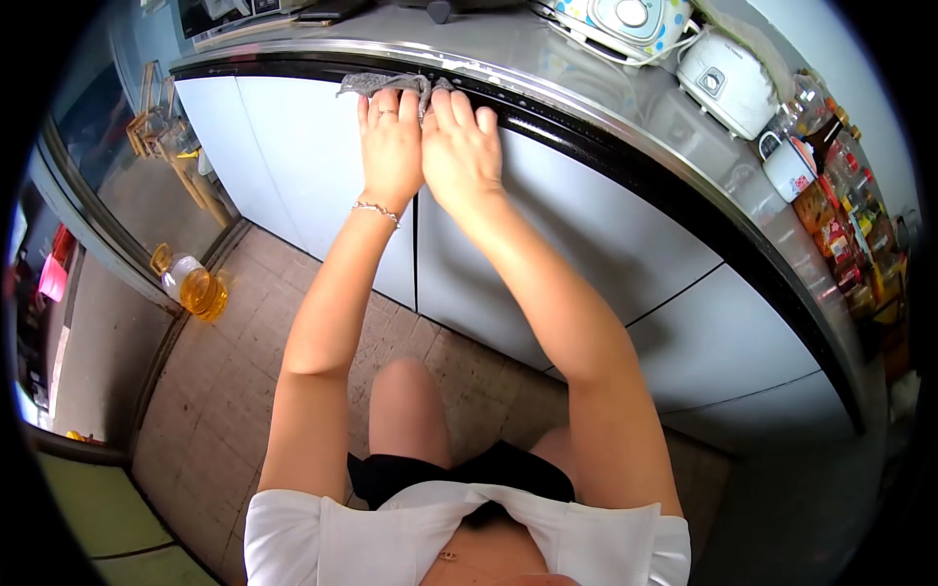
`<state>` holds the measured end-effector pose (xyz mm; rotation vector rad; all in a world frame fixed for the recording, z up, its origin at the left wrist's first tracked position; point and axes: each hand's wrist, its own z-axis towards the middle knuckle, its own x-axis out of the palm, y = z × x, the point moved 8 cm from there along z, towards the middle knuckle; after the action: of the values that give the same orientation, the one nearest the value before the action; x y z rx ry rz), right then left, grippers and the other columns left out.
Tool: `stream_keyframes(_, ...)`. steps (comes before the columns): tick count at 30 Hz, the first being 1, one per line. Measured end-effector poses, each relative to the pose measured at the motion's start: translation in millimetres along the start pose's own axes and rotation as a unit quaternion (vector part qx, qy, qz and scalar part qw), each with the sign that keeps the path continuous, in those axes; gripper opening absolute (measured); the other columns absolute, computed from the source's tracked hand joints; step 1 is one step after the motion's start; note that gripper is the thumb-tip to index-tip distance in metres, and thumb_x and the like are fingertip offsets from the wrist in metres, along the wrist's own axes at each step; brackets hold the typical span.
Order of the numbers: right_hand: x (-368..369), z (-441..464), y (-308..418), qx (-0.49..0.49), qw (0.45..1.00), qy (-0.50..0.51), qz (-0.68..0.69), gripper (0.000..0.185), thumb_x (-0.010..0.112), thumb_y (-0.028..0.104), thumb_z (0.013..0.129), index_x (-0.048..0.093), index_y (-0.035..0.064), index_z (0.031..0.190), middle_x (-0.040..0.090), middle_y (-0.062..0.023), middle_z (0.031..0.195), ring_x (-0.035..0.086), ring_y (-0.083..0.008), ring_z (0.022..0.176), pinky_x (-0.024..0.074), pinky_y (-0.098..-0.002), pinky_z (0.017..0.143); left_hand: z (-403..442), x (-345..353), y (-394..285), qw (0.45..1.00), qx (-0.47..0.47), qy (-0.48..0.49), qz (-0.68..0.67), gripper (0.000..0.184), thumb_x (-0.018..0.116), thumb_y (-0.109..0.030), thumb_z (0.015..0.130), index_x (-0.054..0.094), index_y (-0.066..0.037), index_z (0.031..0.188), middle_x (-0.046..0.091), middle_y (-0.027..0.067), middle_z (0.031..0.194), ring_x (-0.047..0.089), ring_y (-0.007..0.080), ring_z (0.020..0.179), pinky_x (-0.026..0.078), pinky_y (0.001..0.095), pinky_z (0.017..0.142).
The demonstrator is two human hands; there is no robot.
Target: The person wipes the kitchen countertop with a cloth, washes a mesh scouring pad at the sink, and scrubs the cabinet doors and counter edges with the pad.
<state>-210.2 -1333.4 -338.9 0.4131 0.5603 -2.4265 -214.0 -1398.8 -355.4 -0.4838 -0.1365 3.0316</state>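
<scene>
A crumpled grey cloth point(376, 84) lies along the black front edge point(547, 127) of the metal countertop. My left hand point(392, 146), with a ring and a bracelet, has its fingers together and curled over the cloth. Right beside it, my right hand point(461, 151) grips the cloth's right end against the same edge, its thumb side touching the left hand. The fingertips of both hands are partly hidden by the cloth and the edge. Below them are white cabinet doors point(313, 166).
On the counter stand a white cooker point(728, 83), a dotted appliance point(625, 24), an enamel mug point(788, 168) and several bottles and packets point(845, 234). A large oil bottle point(200, 291) sits on the tiled floor point(264, 361) at the left, by a sliding-door frame.
</scene>
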Motion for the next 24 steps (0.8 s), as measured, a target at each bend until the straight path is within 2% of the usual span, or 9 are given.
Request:
stream_keyframes(5, -44, -50, -62, 0.040, 0.997, 0.060, 0.007, 0.022, 0.053, 0.015, 0.072, 0.059, 0.0008, 0.088, 0.052, -0.0083, 0.109, 0.046, -0.0222, 0.102, 0.0351, -0.0395, 0.074, -3, -2, -86, 0.996, 0.028, 0.036, -0.071, 0.027, 0.055, -0.013, 0.070, 0.050, -0.002, 0.094, 0.049, 0.0172, 0.095, 0.045, 0.0332, 0.099, 0.028, 0.0514, 0.096)
stream_keyframes(7, -81, -77, -96, 0.077, 0.996, 0.032, -0.030, 0.024, 0.051, 0.013, 0.072, 0.058, 0.0017, 0.091, 0.053, -0.0082, 0.105, 0.046, -0.0222, 0.099, 0.0350, -0.0393, 0.072, -7, -1, -139, 0.989, 0.060, 0.082, -0.111, 0.027, 0.057, -0.013, 0.067, 0.051, -0.002, 0.091, 0.049, 0.0171, 0.092, 0.046, 0.0327, 0.098, 0.027, 0.0514, 0.098)
stream_keyframes(9, -111, -106, -130, 0.106, 0.989, 0.063, -0.077, 0.027, 0.054, 0.013, 0.070, 0.057, 0.0014, 0.094, 0.051, -0.0101, 0.109, 0.046, -0.0248, 0.104, 0.0334, -0.0436, 0.075, -15, -4, -192, 0.981, 0.093, 0.075, -0.155, 0.029, 0.056, -0.015, 0.068, 0.053, -0.002, 0.094, 0.050, 0.0155, 0.093, 0.046, 0.0309, 0.098, 0.025, 0.0501, 0.100)
stream_keyframes(11, -143, -139, -162, 0.125, 0.984, 0.047, -0.119, 0.029, 0.056, 0.011, 0.068, 0.056, 0.0013, 0.095, 0.049, -0.0113, 0.113, 0.045, -0.0272, 0.107, 0.0318, -0.0457, 0.078, -23, -7, -243, 0.969, 0.127, 0.049, -0.204, 0.030, 0.055, -0.013, 0.067, 0.053, -0.004, 0.095, 0.050, 0.0122, 0.091, 0.046, 0.0270, 0.095, 0.027, 0.0456, 0.100)
stream_keyframes(14, -181, -166, -200, 0.183, 0.964, 0.072, -0.178, 0.029, 0.057, 0.010, 0.066, 0.058, 0.0020, 0.094, 0.050, -0.0128, 0.112, 0.045, -0.0287, 0.107, 0.0317, -0.0441, 0.080, -33, -12, -302, 0.956, 0.193, 0.037, -0.220, 0.032, 0.053, -0.015, 0.069, 0.053, -0.004, 0.098, 0.050, 0.0100, 0.095, 0.046, 0.0241, 0.097, 0.026, 0.0438, 0.102)
stream_keyframes(18, -191, -174, -211, 0.206, 0.959, 0.063, -0.184, 0.032, 0.057, 0.009, 0.066, 0.058, 0.0024, 0.097, 0.051, -0.0132, 0.109, 0.046, -0.0295, 0.106, 0.0333, -0.0424, 0.081, -39, -11, -303, 0.946, 0.201, 0.046, -0.251, 0.034, 0.053, -0.015, 0.070, 0.052, -0.003, 0.102, 0.050, 0.0105, 0.097, 0.047, 0.0255, 0.099, 0.026, 0.0453, 0.102)
stream_keyframes(20, -176, -165, -201, 0.170, 0.969, 0.039, -0.172, 0.032, 0.058, 0.008, 0.065, 0.058, 0.0024, 0.096, 0.052, -0.0126, 0.108, 0.048, -0.0292, 0.103, 0.0349, -0.0412, 0.081, -40, -4, -271, 0.948, 0.179, 0.043, -0.260, 0.034, 0.054, -0.014, 0.069, 0.052, -0.003, 0.102, 0.050, 0.0112, 0.096, 0.047, 0.0263, 0.099, 0.026, 0.0463, 0.101)
stream_keyframes(23, -131, -127, -160, 0.109, 0.992, 0.007, -0.069, 0.025, 0.056, 0.009, 0.070, 0.059, 0.0051, 0.095, 0.055, -0.0075, 0.102, 0.051, -0.0252, 0.098, 0.0365, -0.0392, 0.077, -35, 2, -203, 0.977, 0.113, 0.067, -0.170, 0.033, 0.054, -0.010, 0.067, 0.054, -0.004, 0.100, 0.051, 0.0110, 0.096, 0.047, 0.0258, 0.099, 0.031, 0.0462, 0.097)
stream_keyframes(24, -118, -109, -141, 0.095, 0.994, 0.014, -0.042, 0.023, 0.056, 0.009, 0.072, 0.060, 0.0063, 0.094, 0.056, -0.0054, 0.099, 0.052, -0.0231, 0.096, 0.0370, -0.0382, 0.076, -32, 2, -177, 0.975, 0.078, 0.083, -0.189, 0.031, 0.056, -0.008, 0.064, 0.053, -0.002, 0.094, 0.050, 0.0143, 0.095, 0.047, 0.0306, 0.098, 0.031, 0.0480, 0.096)
